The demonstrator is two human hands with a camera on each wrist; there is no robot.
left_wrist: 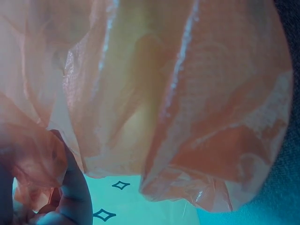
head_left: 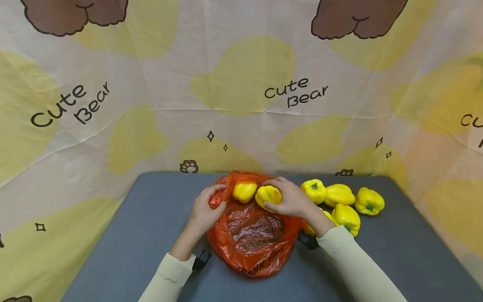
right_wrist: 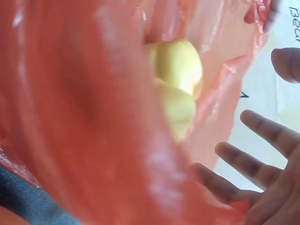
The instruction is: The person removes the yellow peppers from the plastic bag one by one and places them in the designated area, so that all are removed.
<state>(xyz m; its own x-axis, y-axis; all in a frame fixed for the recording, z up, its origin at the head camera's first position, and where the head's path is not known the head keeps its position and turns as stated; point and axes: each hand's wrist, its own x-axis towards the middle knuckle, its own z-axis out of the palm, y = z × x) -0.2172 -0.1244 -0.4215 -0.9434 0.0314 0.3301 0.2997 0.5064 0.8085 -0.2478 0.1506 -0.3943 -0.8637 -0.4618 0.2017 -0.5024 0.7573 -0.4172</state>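
Note:
A red plastic bag [head_left: 260, 256] with dark lettering lies with its mouth spread wide near the table's middle. Inside its far part sit two yellow bell peppers, a left one [head_left: 244, 191] and a right one [head_left: 268, 198]. My left hand [head_left: 205, 209] grips the bag's left rim, its fingers [left_wrist: 77, 192] curled about the thin plastic. Over the bag's right rim, my right hand [head_left: 290, 197] is beside the right pepper; the right wrist view shows its fingers [right_wrist: 248, 164] spread, with a gap to the peppers [right_wrist: 180, 70] and nothing held.
Several more yellow bell peppers [head_left: 341, 196] lie in a group to the right of the bag, some partly behind my right forearm. The grey table [head_left: 151, 226] meets a printed cloth backdrop [head_left: 241, 84] at its far edge.

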